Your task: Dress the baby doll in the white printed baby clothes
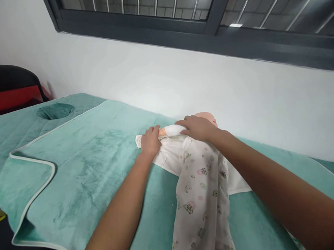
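A baby doll (206, 114) lies on its back, its head mostly hidden behind my right hand. A white garment with small animal prints (199, 202) covers its body and trails toward me. Beneath it, a plain white garment (167, 161) is spread out to both sides. The doll's arm (162, 132) stretches to the left in a white sleeve (174, 130), with a bit of bare forearm showing. My left hand (151, 141) is closed around the arm's far end, beside a white cuff (138, 141). At the shoulder, my right hand (197, 127) grips the sleeve's upper end.
A teal plush cover (101, 174) with white piping lies over the padded bed, which has a round hole (56, 111) at the left. Behind stands a white wall (147, 74) below a dark-framed window (133, 23). A black and red object (13, 89) is at far left.
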`<state>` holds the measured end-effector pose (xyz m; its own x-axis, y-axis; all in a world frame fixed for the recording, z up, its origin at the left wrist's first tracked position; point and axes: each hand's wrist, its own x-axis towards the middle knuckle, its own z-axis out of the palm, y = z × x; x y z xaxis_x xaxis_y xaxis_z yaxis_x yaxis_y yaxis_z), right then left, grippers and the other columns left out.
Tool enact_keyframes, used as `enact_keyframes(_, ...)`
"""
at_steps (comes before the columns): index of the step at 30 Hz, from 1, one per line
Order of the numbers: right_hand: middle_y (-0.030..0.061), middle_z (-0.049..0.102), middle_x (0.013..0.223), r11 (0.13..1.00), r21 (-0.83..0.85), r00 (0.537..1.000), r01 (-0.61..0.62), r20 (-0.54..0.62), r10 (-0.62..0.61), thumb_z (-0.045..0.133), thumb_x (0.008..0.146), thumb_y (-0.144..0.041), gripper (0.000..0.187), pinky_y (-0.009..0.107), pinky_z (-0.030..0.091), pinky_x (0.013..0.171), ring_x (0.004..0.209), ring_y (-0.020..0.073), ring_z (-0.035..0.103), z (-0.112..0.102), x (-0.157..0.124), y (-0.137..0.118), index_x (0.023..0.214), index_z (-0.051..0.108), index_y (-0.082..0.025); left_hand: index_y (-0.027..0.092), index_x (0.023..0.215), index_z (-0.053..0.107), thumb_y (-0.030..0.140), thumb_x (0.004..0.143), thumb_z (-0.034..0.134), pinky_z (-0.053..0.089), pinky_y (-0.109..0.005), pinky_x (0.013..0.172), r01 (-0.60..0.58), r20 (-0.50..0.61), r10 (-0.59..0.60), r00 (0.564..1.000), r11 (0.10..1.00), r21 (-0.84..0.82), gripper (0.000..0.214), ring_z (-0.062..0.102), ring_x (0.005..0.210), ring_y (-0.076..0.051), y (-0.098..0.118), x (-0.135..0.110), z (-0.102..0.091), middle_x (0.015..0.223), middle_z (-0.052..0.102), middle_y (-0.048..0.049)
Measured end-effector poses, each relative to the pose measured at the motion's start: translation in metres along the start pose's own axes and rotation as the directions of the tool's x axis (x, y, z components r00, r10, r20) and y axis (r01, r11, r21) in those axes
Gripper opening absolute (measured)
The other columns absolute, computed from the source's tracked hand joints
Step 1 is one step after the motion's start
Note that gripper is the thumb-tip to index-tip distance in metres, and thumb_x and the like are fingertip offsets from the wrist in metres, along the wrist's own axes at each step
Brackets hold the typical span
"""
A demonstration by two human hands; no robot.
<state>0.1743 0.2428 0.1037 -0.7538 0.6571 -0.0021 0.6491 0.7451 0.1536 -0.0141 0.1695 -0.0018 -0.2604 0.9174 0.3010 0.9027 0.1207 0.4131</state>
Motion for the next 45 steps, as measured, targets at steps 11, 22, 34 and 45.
enact_keyframes(11, 0.0025, 0.058, 0.133, 0.816, 0.566, 0.969, -0.121, -0.111, 0.220, 0.042, 0.092, -0.032, 0.039, 0.037, 0.040, 0.101, 0.121, 0.0223, 0.053, 0.035, -0.016, 0.011, 0.127, 0.058, -0.026, 0.026, 0.115, 0.057, 0.017, 0.085, 0.048, 0.040, -0.041, 0.090, -0.010, 0.013, 0.008, 1.000, 0.985, 0.172, 0.033, 0.052, 0.109, -0.027, -0.010, 0.002, -0.002, 0.113, 0.062, -0.0087)
enact_keyframes(22, 0.0072, 0.062, 0.128, 0.801, 0.465, 0.713, -0.377, -0.407, 0.571, 0.043, 0.081, -0.019, 0.049, 0.045, 0.038, 0.104, 0.118, 0.0281, 0.055, 0.129, -0.113, 0.043, 0.128, 0.057, -0.020, 0.018, 0.133, 0.043, 0.013, 0.082, 0.044, 0.019, -0.063, 0.112, -0.003, -0.050, 0.010, 0.999, 0.991, 0.137, 0.052, 0.028, 0.141, -0.031, 0.003, -0.020, 0.002, 0.144, 0.047, -0.0129)
enact_keyframes(34, 0.0003, 0.068, 0.116, 0.497, 0.684, 0.448, -0.535, -0.269, 0.853, 0.042, 0.079, -0.014, 0.047, 0.033, 0.044, 0.082, 0.101, 0.0236, 0.062, 0.124, -0.131, 0.066, 0.122, 0.058, -0.025, 0.016, 0.102, 0.064, 0.030, 0.089, 0.046, 0.034, -0.042, 0.105, -0.639, 0.404, 0.552, 0.729, 0.760, 0.115, 0.026, 0.055, 0.113, -0.025, 0.198, -0.005, 0.010, 0.115, 0.064, -0.0108)
enact_keyframes(45, 0.0078, 0.069, 0.105, 0.495, 0.519, 0.551, -0.697, -0.055, 0.833, 0.037, 0.092, -0.043, 0.036, 0.031, 0.032, 0.064, 0.094, 0.0273, 0.061, 0.112, -0.130, 0.071, 0.108, 0.064, -0.026, 0.018, 0.110, 0.065, 0.023, 0.073, 0.065, 0.037, -0.049, 0.097, -0.643, 0.635, 0.391, 0.666, 0.733, 0.223, 0.037, 0.053, 0.115, -0.032, 0.244, 0.021, 0.054, 0.119, 0.065, -0.0141)
